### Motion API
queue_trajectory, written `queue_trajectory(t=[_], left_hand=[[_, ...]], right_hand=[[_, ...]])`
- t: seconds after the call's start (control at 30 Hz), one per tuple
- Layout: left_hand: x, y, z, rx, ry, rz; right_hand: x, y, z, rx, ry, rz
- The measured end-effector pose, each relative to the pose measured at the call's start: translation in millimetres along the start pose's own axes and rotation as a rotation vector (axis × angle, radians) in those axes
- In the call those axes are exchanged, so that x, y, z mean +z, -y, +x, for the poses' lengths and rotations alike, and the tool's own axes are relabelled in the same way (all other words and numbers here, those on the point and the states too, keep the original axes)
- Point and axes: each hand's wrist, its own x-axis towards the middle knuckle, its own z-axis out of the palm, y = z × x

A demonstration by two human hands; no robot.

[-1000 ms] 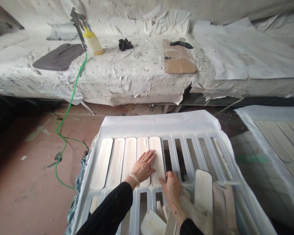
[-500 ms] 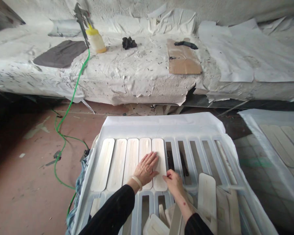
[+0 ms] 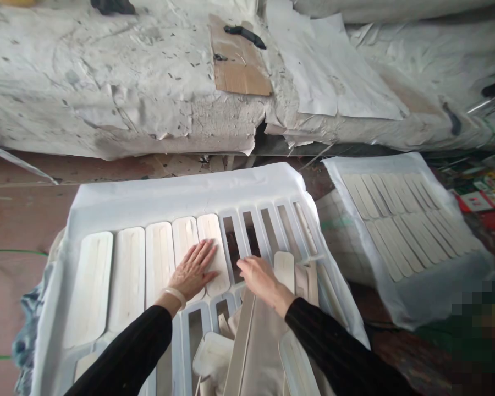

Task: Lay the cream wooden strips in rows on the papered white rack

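My left hand (image 3: 192, 270) lies flat, fingers stretched out, across the last two of a row of pale, rounded-end oblong panels (image 3: 130, 275). These panels lie side by side over a white slotted frame (image 3: 181, 184). My right hand (image 3: 260, 279) is just right of the last panel, over the uncovered slots, with its fingers curled together. Whatever its fingertips may hold is hidden. Below it are a loose pile of similar panels (image 3: 214, 352), a long beige strip (image 3: 240, 341) and beige cloth-like pieces (image 3: 268, 341).
Behind stands a long bench (image 3: 148, 110) under stained, crumpled covering, with a cardboard piece (image 3: 239, 74) and a black object (image 3: 245, 36) on it. To the right, another white sheet (image 3: 416, 297) carries two rows of panels. Blue fabric (image 3: 28, 324) hangs at the frame's left side.
The view has swung to the right, bringing the second sheet of panels into full sight. My left hand stays flat on the panels; my right hand has moved slightly away from the last panel's edge.
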Motion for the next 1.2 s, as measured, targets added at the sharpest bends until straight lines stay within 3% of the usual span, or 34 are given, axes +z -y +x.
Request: queue_trajectory(t=[0.1,0.2,0.27,0.37,0.43,0.5,0.57,0.63,0.73,0.8,0.83,0.9,1.0,1.1,1.2], left_hand=[[-1.2,-1.4,0.3,0.000,0.020,0.014],[-1.0,-1.6,1.4,0.001,0.053,0.033],[-2.1,-2.6,2.5,-0.004,0.075,0.052],[-7.1,-6.7,4.1,-0.022,0.109,0.076],[-10.9,-10.7,5.0,-0.036,0.127,0.081],[-13.2,-14.6,5.5,-0.050,0.133,0.082],[-13.8,-17.4,5.6,-0.062,0.132,0.083],[-13.8,-18.8,5.4,-0.070,0.130,0.083],[-15.6,-19.3,5.5,-0.084,0.137,0.079],[-18.3,-19.8,6.4,-0.094,0.147,0.075],[-19.9,-20.3,7.1,-0.099,0.152,0.075],[-23.1,-21.7,8.8,-0.113,0.164,0.084],[-27.2,-24.2,11.1,-0.138,0.179,0.103],[-30.3,-25.7,12.2,-0.151,0.174,0.098],[-31.3,-25.5,15.0,-0.160,0.150,0.087]], right_hand=[[-19.3,-51.2,-44.7,-0.252,0.102,-0.154],[-21.7,-91.9,-75.7,-0.426,0.101,-0.367],[-15.6,-103.3,-80.3,-0.494,0.063,-0.460],[-2.9,-101.3,-73.7,-0.559,0.040,-0.581],[-0.8,-98.8,-72.4,-0.500,0.028,-0.648],[-12.7,-103.9,-77.7,-0.396,-0.015,-0.682],[-43.2,-117.3,-87.5,-0.324,-0.053,-0.679],[-89.0,-133.2,-98.2,-0.265,-0.056,-0.648],[-156.5,-144.2,-110.0,0.044,-0.123,-0.458],[-178.3,-135.4,-111.7,0.219,-0.240,-0.205],[-179.1,-125.6,-109.7,0.283,-0.314,-0.047],[-162.3,-96.6,-99.9,0.377,-0.479,0.282],[-109.7,-42.7,-73.6,0.400,-0.736,0.583],[-54.2,-0.5,-45.8,0.299,-0.913,0.522],[-13.1,15.1,-26.1,0.247,-0.839,0.388]])
